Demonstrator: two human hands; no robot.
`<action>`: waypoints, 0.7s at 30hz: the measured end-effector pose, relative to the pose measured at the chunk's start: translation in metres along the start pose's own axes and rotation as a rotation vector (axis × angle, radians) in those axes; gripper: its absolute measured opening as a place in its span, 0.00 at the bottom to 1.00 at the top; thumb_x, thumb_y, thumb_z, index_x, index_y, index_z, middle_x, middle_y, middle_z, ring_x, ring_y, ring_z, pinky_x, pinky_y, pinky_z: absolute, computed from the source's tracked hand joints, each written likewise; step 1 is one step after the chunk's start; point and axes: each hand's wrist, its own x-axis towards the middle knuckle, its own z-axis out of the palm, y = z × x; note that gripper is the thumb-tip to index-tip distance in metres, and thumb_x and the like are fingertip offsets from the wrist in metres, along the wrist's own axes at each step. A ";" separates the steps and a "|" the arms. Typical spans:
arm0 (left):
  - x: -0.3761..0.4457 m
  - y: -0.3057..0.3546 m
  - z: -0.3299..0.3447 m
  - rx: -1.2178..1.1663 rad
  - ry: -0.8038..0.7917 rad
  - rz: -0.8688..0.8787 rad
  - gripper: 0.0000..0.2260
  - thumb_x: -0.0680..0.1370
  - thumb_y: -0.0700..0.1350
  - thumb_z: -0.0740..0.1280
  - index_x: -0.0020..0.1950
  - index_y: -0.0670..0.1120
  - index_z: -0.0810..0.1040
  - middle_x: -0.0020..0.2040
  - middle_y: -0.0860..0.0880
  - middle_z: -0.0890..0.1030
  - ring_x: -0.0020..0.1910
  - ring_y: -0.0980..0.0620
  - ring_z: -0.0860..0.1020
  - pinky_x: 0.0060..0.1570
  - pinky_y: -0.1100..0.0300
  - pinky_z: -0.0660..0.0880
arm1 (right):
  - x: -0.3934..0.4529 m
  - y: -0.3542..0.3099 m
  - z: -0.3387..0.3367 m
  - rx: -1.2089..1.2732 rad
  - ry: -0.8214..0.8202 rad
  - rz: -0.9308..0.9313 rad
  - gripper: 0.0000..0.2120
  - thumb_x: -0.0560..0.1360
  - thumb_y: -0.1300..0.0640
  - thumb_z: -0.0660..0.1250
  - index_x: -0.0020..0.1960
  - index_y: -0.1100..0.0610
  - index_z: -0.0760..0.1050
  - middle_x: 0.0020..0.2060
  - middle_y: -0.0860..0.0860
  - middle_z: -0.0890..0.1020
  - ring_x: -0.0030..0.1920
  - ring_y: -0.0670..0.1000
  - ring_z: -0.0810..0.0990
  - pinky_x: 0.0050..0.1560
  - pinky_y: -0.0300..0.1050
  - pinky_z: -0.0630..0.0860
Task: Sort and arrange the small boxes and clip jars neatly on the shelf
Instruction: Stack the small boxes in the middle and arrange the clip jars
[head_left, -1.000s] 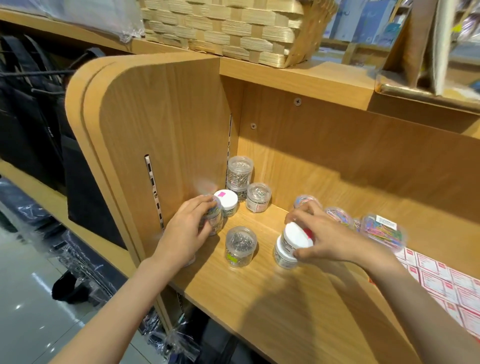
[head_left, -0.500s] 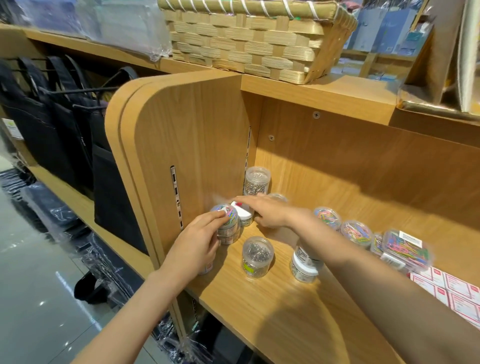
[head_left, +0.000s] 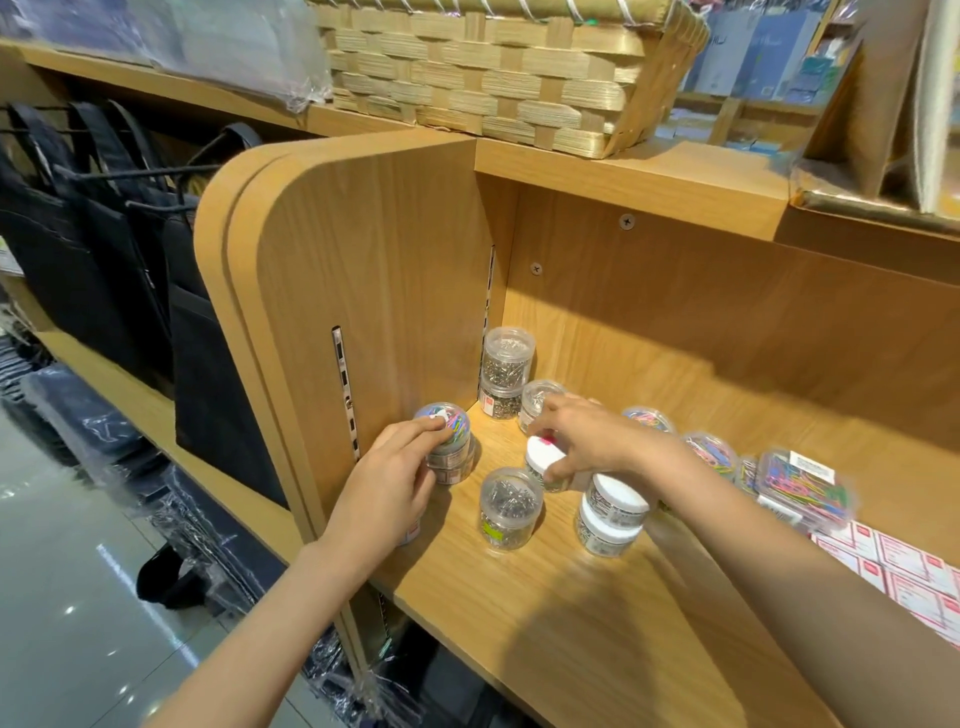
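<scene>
On the wooden shelf, my left hand grips a stack of clear jars topped by a jar of coloured clips against the left side panel. My right hand holds a white-lidded jar tilted just above the shelf. A clear jar of silver clips stands between my hands. Two stacked white-lidded jars stand under my right wrist. Two stacked jars of silver pins sit in the back corner, with another clear jar beside them.
Jars of coloured clips and a clear box of coloured clips line the right. Small red-and-white boxes lie at far right. A woven basket sits on the top shelf. Black bags hang at left.
My right hand left the stacked white-lidded jars, reached to the back by the left panel, took a single white-lidded jar and drew it back to the middle. My left hand stays on its stack.
</scene>
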 end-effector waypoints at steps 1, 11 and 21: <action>0.000 0.001 0.001 -0.005 0.002 -0.003 0.19 0.68 0.29 0.69 0.57 0.40 0.78 0.56 0.47 0.79 0.58 0.53 0.71 0.60 0.65 0.63 | -0.004 0.004 0.001 -0.010 0.015 0.028 0.24 0.67 0.49 0.72 0.60 0.54 0.72 0.48 0.48 0.68 0.52 0.48 0.64 0.53 0.46 0.63; 0.002 0.002 0.006 -0.015 0.041 -0.001 0.16 0.68 0.32 0.66 0.56 0.39 0.78 0.55 0.46 0.79 0.55 0.53 0.70 0.57 0.62 0.65 | -0.008 0.020 0.002 -0.004 0.178 0.237 0.15 0.68 0.51 0.72 0.47 0.53 0.68 0.43 0.47 0.71 0.47 0.50 0.68 0.48 0.46 0.59; 0.005 0.002 0.007 -0.085 0.005 -0.022 0.18 0.70 0.33 0.64 0.59 0.41 0.77 0.58 0.46 0.78 0.59 0.55 0.69 0.60 0.68 0.61 | -0.021 0.006 -0.003 0.273 0.360 0.147 0.19 0.71 0.50 0.70 0.58 0.57 0.72 0.52 0.50 0.76 0.53 0.48 0.72 0.54 0.40 0.68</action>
